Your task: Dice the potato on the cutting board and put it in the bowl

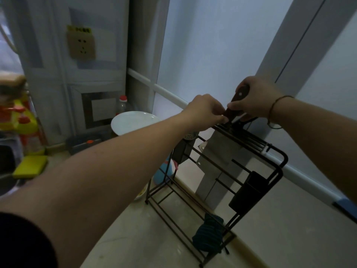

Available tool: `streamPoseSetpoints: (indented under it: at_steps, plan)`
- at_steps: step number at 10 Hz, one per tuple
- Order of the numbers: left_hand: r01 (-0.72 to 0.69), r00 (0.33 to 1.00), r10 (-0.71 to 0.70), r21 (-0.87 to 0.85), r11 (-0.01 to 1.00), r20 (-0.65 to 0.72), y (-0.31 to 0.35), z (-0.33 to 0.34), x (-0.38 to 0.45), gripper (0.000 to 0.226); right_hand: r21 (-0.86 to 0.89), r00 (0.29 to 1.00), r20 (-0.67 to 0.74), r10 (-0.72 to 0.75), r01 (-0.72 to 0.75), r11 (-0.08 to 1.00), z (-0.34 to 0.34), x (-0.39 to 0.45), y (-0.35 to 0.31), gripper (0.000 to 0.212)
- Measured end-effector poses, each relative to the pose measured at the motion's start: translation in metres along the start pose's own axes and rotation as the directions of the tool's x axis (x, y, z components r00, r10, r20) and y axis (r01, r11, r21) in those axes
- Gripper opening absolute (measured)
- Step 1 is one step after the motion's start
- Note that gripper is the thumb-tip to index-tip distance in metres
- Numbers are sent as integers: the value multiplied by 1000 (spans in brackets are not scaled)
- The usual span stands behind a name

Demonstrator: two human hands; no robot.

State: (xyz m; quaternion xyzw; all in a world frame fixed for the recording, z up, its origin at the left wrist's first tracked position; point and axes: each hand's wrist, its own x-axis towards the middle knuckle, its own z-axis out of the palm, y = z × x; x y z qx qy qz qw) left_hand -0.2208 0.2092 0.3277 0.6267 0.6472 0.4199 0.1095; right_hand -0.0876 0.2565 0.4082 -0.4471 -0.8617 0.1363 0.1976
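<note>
Head view: right hand (255, 99) grips the cleaver's wooden handle (236, 102) in the black rack (270, 161) at 3 o'clock; left hand's fingers (222, 118) pinch near its base. Blade looks heavy, stiff; handle's safest. Potato unseen.

I see both arms stretched forward, my right hand (257, 97) curled in a grip, my left hand (204, 111) pinching beside it.
</note>
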Motion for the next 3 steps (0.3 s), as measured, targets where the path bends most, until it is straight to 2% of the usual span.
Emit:
streamPoseSetpoints:
  at_steps: [2, 3]
  plan:
    - [-19, 1000, 21, 57, 998, -20, 3, -1, -7, 39, 18, 999, -30, -20, 20, 1000, -2, -8, 2, 49]
    - [-3, 997, 5, 25, 1000, -76, 3, 1, -14, 45, 1, 998, -62, -25, 26, 1000, -10, -18, 6, 55]
